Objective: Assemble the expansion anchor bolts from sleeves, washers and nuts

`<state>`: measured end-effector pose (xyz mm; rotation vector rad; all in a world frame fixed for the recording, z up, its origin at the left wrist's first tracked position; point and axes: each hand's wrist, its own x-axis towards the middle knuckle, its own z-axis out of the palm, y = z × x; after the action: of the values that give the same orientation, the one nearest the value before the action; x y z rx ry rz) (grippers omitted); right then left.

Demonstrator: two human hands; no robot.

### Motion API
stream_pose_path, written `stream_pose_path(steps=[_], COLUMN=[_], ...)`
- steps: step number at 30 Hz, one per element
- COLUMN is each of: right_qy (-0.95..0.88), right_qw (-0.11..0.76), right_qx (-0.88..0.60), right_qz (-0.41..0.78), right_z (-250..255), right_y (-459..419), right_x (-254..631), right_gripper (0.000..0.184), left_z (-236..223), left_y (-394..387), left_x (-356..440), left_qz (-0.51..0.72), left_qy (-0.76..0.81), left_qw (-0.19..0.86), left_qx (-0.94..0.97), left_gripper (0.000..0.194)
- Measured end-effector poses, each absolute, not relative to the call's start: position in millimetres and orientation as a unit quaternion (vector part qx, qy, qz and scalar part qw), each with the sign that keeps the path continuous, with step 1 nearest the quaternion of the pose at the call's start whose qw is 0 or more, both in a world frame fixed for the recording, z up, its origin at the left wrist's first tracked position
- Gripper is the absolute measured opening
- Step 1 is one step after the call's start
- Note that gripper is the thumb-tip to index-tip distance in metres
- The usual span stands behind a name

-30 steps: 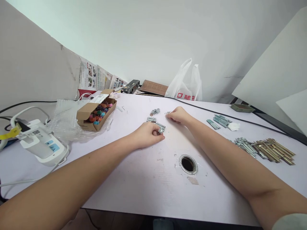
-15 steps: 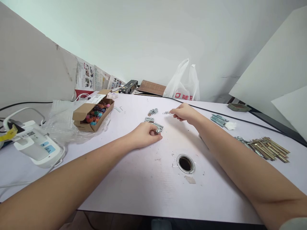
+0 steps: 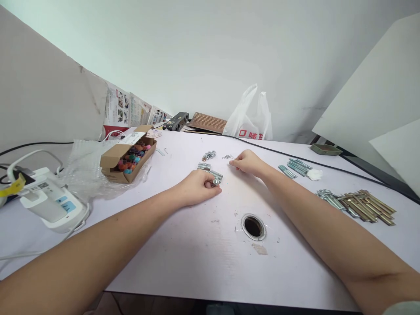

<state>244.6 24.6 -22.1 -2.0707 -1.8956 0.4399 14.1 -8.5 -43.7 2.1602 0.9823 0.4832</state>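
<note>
My left hand (image 3: 200, 187) is closed around a silver bolt (image 3: 216, 180), whose round shiny end shows at the fingertips. Metal sleeves (image 3: 204, 166) lie just beyond these fingers. My right hand (image 3: 247, 162) is in a pinch low over the table, close to a cluster of thin metal rings (image 3: 227, 156) that look like washers. Whatever sits between its fingertips is too small to make out. Left of the rings is a small pile of silver nuts (image 3: 209, 155).
At right lie blue-green metal rods (image 3: 298, 166), a white crumpled scrap (image 3: 314, 174) and brass-coloured and silver bolts (image 3: 364, 205). A round hole (image 3: 253, 227) opens in the tabletop. An open carton (image 3: 129, 159) stands left near a power strip (image 3: 54, 201); a plastic bag (image 3: 248, 116) stands behind.
My right hand has drawn back from the rings towards me, still pinched, leaving more of them visible. My left hand stays almost in place with the bolt. The view has tilted slightly.
</note>
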Motion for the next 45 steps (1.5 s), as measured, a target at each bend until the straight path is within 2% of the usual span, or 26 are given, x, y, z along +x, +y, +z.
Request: stream_pose_path(steps=[6,13,15,18,20,21,30,33,36,40,45], right_qy=[-0.711,-0.698,-0.694,-0.688,-0.678,-0.679,-0.687,-0.676,-0.656,-0.680,-0.722], right_qw=[0.133,0.165,0.198,0.265,0.256,0.237,0.188,0.211,0.261,0.225,0.174], right_qx=[-0.690,-0.696,-0.688,-0.598,-0.505,-0.476,-0.461,-0.486,-0.559,-0.653,-0.650], right_qz=[0.021,0.016,0.074,0.315,0.468,0.505,0.530,0.512,0.434,0.246,0.160], right_z=[-28,-28,-19,-3,5,8,5,5,1,-9,-15], right_y=[24,20,12,-4,-15,-19,-22,-17,-1,40,87], right_x=[241,242,236,223,214,210,211,216,213,191,160], right_gripper=[0.018,0.022,0.027,0.033,0.034,0.033,0.032,0.038,0.040,0.027,0.008], left_z=[-43,-42,-42,-41,-40,-39,-37,-40,-43,-44,-48], left_y=[-9,-9,-10,-10,-11,-11,-13,-11,-10,-10,-9], left_x=[14,15,15,15,15,15,16,16,15,15,13], left_qz=[0.192,0.188,0.185,0.186,0.189,0.189,0.181,0.186,0.184,0.192,0.195], left_qy=[0.377,0.379,0.380,0.382,0.385,0.386,0.400,0.395,0.389,0.389,0.372], left_qw=[0.338,0.338,0.348,0.364,0.373,0.379,0.385,0.378,0.387,0.393,0.402], left_qx=[0.841,0.841,0.836,0.829,0.823,0.820,0.812,0.817,0.816,0.811,0.814], left_gripper=[0.027,0.026,0.026,0.028,0.031,0.031,0.030,0.031,0.032,0.032,0.028])
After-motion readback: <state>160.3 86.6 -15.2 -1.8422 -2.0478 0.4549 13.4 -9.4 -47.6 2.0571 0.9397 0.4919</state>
